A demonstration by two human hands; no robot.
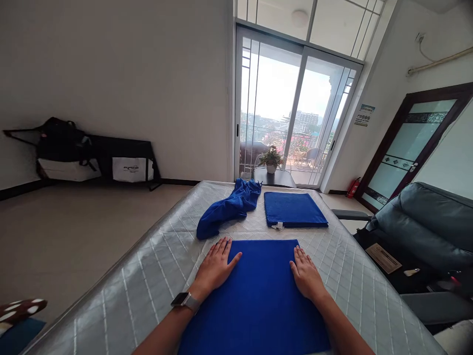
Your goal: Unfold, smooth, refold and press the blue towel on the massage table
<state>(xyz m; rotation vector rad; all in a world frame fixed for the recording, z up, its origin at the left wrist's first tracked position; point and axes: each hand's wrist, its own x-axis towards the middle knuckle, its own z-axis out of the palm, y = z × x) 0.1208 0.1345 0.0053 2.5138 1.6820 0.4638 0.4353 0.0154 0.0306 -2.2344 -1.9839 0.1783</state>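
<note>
A flat blue cloth [258,301] lies spread in front of me on a silver quilted table cover [158,271]. My left hand [215,265] rests flat on its far left corner, fingers stretched out and thumb apart. Across from it, my right hand [306,271] lies flat along the far right edge, fingers extended. Neither hand grips anything. Just beyond the cloth sits a folded blue cloth [295,209] with a white tag on its near edge. To its left is a crumpled blue cloth [231,207], close to my left fingertips.
A black armchair [432,222] stands at the right, with a cardboard piece [383,258] on its seat. Past the table's far end, a potted plant [271,159] stands before sliding glass doors. Black bags [61,140] sit by the left wall. A spotted brown item [22,309] shows at lower left.
</note>
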